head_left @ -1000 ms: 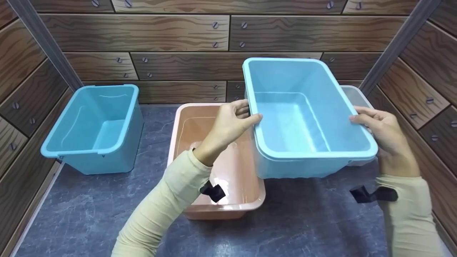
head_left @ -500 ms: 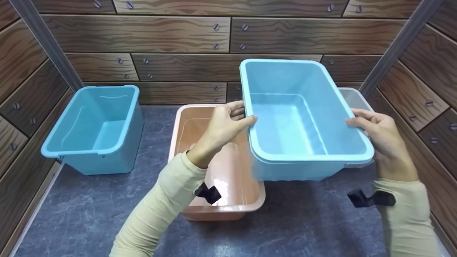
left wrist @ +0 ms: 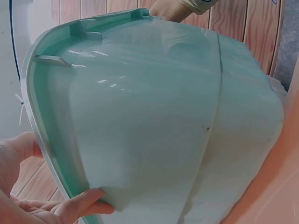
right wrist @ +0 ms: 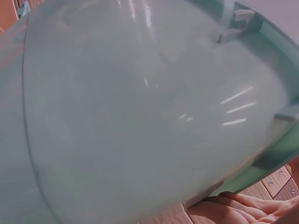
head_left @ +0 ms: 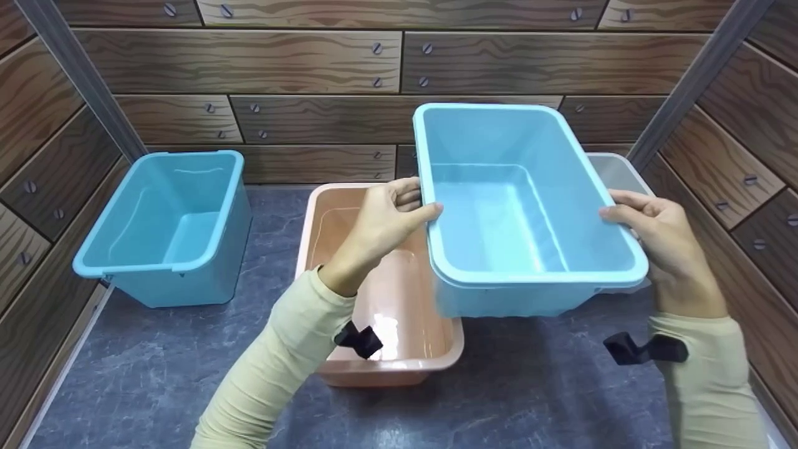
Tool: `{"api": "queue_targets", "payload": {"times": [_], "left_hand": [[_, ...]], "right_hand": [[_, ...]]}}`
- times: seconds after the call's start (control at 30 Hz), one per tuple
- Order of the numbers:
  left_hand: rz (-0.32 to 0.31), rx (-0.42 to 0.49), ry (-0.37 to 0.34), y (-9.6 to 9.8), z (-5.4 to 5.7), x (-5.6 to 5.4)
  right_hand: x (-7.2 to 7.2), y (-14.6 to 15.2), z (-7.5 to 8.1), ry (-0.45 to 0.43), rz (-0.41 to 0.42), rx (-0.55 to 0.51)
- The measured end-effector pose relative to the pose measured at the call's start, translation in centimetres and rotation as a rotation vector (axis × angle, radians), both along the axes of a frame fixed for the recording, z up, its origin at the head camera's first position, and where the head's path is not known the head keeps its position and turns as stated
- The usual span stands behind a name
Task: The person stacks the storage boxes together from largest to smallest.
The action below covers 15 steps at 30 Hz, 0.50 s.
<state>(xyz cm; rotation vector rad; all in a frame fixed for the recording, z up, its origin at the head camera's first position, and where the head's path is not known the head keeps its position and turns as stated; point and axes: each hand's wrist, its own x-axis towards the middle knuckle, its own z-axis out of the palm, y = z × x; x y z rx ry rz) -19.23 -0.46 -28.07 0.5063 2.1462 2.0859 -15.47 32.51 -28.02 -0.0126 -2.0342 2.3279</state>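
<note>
Both hands hold a light blue plastic bin [head_left: 499, 218] in the air, tilted so its inside faces the head camera. My left hand [head_left: 386, 218] pinches its left rim, thumb over the inside and fingers outside. On the right rim, my right hand [head_left: 654, 234] grips the same way, its fingertips partly hidden behind the wall. Below and to the left, a peach-coloured bin [head_left: 399, 312] stands on the table, partly covered by the left forearm and the raised bin. The blue bin's outer wall [left wrist: 140, 116] fills the left wrist view, with the left fingers under the rim.
Another blue bin [head_left: 215, 249] stands at the left of the dark marbled table [head_left: 156, 374]. A whitish translucent bin [head_left: 617, 171] is mostly hidden behind the raised bin at the right. Wood-patterned walls [head_left: 249, 62] enclose the back and sides.
The held blue bin and both hands have shifted slightly left and a little down in the head view. The grip looks the same, and the other bins have stayed in place.
</note>
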Motion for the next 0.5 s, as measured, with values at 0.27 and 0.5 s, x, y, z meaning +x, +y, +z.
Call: {"api": "queue_targets", "payload": {"times": [0.27, 0.5], "left_hand": [[0.008, 0.01, -0.003, -0.31, 0.09, 0.12], [0.014, 0.016, -0.011, -0.6, 0.13, 0.15]], "right_hand": [[0.09, -0.36, 0.05, -0.006, -0.008, -0.001], [0.1, -0.59, -0.12, 0.013, -0.002, 0.004]]}}
